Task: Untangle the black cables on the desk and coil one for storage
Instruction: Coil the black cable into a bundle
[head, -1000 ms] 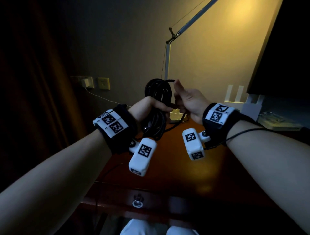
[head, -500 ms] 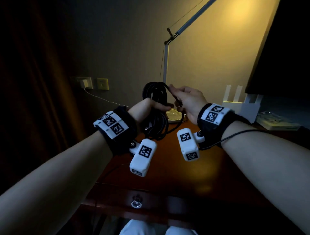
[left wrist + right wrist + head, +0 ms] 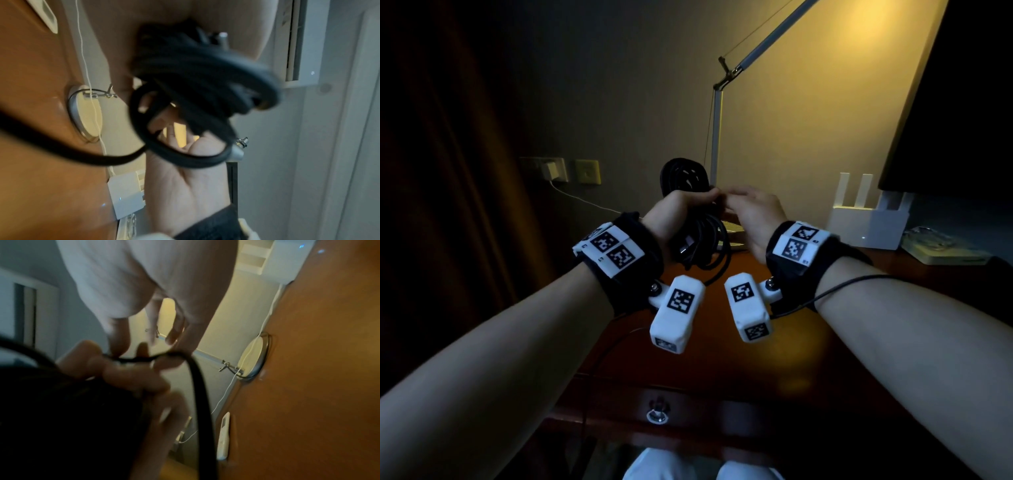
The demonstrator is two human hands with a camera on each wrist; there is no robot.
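A black cable coil (image 3: 683,174) stands upright over the desk, and my left hand (image 3: 679,209) grips it round its middle. Its lower loops (image 3: 703,245) hang below the fist. My right hand (image 3: 752,211) is palm down just right of the left fingers and pinches a loose strand (image 3: 141,359) of the same cable against them. In the left wrist view the coil (image 3: 202,78) is blurred, with a loop in front of my right hand's palm (image 3: 185,178). Another black cable (image 3: 606,346) trails over the desk's front edge.
On the wooden desk (image 3: 722,363), a desk lamp (image 3: 717,130) rises behind the coil from its round base (image 3: 254,356). A white router (image 3: 866,219) and a dark screen (image 3: 962,102) stand at the right. A white charger (image 3: 550,170) sits in the wall socket. A drawer knob (image 3: 657,413) is below.
My right hand has turned palm down and moved left with the strand, up against my left fingers. The left hand and the coil have barely moved.
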